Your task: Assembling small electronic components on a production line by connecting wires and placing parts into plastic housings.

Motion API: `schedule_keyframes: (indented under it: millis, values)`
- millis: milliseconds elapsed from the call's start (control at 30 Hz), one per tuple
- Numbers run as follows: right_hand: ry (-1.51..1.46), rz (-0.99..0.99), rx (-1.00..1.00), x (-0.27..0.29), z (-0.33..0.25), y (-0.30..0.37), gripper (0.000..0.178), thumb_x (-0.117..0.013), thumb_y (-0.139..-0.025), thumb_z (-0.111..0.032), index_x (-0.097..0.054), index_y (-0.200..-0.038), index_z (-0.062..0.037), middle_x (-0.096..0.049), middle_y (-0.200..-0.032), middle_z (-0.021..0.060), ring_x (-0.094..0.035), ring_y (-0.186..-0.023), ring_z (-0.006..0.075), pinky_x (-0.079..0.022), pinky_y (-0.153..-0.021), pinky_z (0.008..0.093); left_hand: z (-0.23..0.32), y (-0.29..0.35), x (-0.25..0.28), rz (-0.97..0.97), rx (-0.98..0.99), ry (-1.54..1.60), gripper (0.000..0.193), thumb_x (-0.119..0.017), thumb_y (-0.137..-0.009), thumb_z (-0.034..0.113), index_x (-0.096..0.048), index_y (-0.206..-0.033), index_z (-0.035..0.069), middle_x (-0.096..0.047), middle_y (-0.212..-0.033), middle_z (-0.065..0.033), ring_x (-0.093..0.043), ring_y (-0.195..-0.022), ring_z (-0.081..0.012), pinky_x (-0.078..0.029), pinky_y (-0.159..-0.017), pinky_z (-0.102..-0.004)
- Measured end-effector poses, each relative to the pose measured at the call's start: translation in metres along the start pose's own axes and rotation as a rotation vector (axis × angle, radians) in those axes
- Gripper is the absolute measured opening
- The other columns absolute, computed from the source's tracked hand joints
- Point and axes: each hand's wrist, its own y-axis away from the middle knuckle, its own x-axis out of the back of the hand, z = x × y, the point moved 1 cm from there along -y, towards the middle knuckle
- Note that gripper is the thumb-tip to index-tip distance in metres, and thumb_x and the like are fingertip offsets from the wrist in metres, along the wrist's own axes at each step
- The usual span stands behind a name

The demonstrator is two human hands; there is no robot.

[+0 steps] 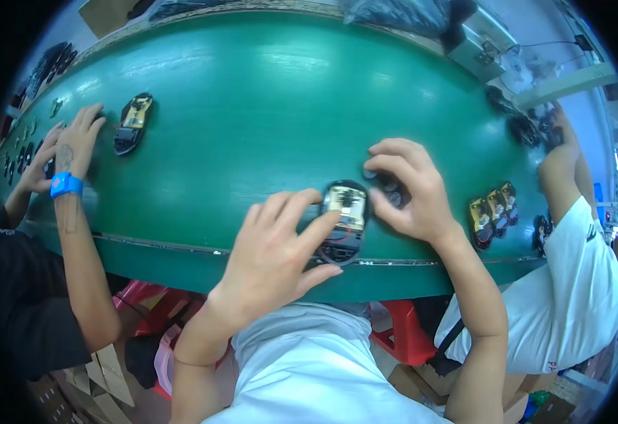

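Note:
An uncovered computer mouse (343, 244), with its pale circuit board showing in a dark base, is at the near edge of the green work surface in front of me. My left hand (270, 251) is on its left side, the index finger against the board and the thumb around the near end. To the mouse's right, my right hand (414, 194) has its fingers curled around small dark round parts (392, 189). Their exact kind is partly hidden by the fingers. Whether the mouse rests fully on the surface I cannot tell.
Another uncovered mouse (133, 124) lies at the left, near a co-worker's hands (76, 145). Several uncovered mice (493, 212) stand in a row at the right. Beyond them sits another person in a white sleeve (581, 275). Plastic bags (397, 15) line the far edge.

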Motion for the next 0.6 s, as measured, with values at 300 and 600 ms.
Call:
schedule_keyframes:
  millis: [300, 600]
  values:
    - [0.194, 0.105, 0.025, -0.002, 0.015, 0.013, 0.024, -0.077, -0.087, -0.023, -0.064, -0.099, -0.0073, -0.064, -0.106, 0.0102, -0.061, -0.104, 0.0317, -0.05, -0.088, 0.0431, 0.02, 0.001, -0.013, 0.084, 0.102, -0.034, 0.069, -0.092, -0.065, 0.028, -0.068, -0.128, 0.01, -0.057, -0.133, -0.0152, -0.054, -0.122, -0.037, -0.043, -0.103, -0.0482]
    - [0.327, 0.16, -0.088, 0.014, 0.032, 0.027, 0.02, -0.079, -0.087, -0.016, -0.066, -0.098, -0.0047, -0.067, -0.096, 0.0096, -0.068, -0.082, 0.0289, -0.056, -0.071, 0.039, 0.038, -0.017, -0.043, 0.165, 0.078, -0.025, 0.064, -0.086, -0.075, 0.03, -0.065, -0.13, 0.005, -0.058, -0.117, -0.0118, -0.055, -0.109, -0.0312, -0.043, -0.088, -0.044]
